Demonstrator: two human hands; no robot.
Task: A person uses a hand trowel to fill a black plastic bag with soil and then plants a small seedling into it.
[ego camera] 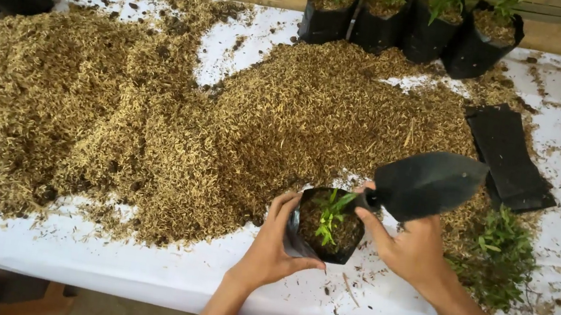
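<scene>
Two hands low over table, left hand (274,247) cupping seedling bag (326,226), right hand (407,248) gripping black trowel (427,184)

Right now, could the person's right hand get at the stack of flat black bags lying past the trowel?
Probably yes. The right hand holds a black trowel, and the flat black bags lie on the white table just beyond it, with only loose husk mix between. The trowel fills that hand, though.

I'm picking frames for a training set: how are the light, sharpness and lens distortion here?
Head view: soft, even daylight with faint shadows; a mild sheen on the black trowel; husk pile and the seedling bag between left hand and right hand reasonably sharp; the white table's edge bows slightly, wide-angle distortion.
</scene>
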